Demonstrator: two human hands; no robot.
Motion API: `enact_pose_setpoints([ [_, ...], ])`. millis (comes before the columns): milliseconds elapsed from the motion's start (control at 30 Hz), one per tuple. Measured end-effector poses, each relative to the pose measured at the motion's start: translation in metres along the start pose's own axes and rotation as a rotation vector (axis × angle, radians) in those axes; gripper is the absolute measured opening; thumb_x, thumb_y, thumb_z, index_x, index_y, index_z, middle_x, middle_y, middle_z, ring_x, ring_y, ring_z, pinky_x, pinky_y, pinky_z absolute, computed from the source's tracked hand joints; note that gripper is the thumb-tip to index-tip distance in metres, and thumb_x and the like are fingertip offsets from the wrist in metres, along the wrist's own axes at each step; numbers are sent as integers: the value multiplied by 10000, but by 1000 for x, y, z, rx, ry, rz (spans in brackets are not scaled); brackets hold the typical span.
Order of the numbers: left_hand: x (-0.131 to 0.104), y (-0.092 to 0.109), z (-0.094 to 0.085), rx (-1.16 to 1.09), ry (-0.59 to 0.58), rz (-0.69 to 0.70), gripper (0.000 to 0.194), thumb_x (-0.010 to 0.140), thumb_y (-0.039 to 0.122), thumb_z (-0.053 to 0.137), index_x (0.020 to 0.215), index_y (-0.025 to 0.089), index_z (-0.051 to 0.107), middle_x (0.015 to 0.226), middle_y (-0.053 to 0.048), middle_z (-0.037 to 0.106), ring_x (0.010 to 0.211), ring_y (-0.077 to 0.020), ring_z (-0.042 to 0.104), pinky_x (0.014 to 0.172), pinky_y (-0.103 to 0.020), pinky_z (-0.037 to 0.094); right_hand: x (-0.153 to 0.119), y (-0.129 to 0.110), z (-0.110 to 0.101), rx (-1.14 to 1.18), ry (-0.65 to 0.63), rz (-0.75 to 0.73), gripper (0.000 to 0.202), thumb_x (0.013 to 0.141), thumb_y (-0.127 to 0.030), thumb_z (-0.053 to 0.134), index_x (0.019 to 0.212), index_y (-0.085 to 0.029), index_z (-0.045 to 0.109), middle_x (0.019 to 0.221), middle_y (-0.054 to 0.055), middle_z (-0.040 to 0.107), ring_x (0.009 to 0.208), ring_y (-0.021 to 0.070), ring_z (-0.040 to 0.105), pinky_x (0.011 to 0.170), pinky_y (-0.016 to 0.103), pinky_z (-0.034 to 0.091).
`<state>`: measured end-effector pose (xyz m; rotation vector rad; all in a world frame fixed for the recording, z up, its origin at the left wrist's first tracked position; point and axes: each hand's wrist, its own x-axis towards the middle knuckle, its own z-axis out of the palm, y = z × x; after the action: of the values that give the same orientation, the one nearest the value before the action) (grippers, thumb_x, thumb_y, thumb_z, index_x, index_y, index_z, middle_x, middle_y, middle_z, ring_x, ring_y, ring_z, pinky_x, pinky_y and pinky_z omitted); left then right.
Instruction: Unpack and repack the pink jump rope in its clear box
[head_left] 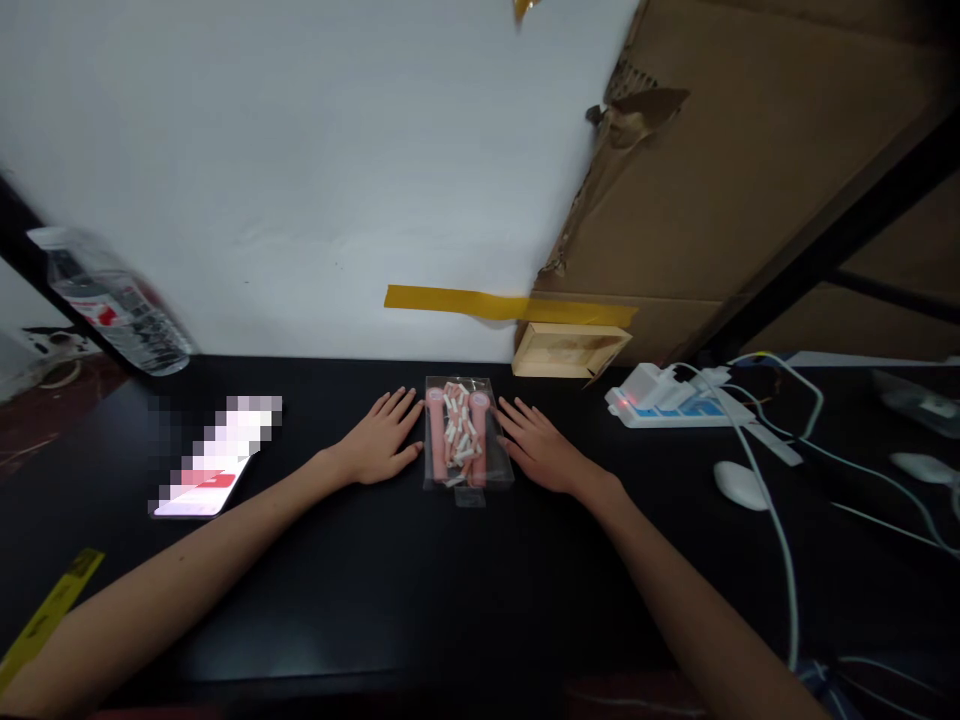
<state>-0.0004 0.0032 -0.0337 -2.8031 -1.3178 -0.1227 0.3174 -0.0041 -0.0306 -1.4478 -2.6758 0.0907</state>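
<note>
A clear plastic packet (469,435) lies on the black table (420,590), between my two hands. Inside it are two pink rolled or tube-like pieces, one along each side, with several small pink and white pieces between them. My left hand (381,440) rests flat at the packet's left edge, fingers spread, holding nothing. On the right side, my right hand (540,447) lies flat with its fingers apart, its fingertips close to the packet's edge, and it is also without anything in it.
A lit phone (217,465) and a plastic bottle (120,305) are on the left. A shallow open box (571,350) stands at the back. To the right are a power strip (675,398), a white mouse (740,485) and loose cables (787,560).
</note>
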Motion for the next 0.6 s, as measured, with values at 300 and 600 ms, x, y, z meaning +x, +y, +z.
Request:
enact_pose_setpoints([
  [300,0,0,1,-19,14,-4,685,985,515,302,1536,110,265,1614,-170,224,1498,-338,164,1193,-485,180,0,-2,-2,5,-10,4,578,1017,-360,320,1548,-130,315,1610,157,288,1486,362,230,1184,566,262],
  [600,0,0,1,-46,32,-2,674,986,504,314,1528,104,286,1608,-178,236,1495,-341,170,1194,-494,183,0,5,7,32,64,-27,562,1014,-379,332,1544,-192,329,1598,141,324,1483,349,254,1160,598,292],
])
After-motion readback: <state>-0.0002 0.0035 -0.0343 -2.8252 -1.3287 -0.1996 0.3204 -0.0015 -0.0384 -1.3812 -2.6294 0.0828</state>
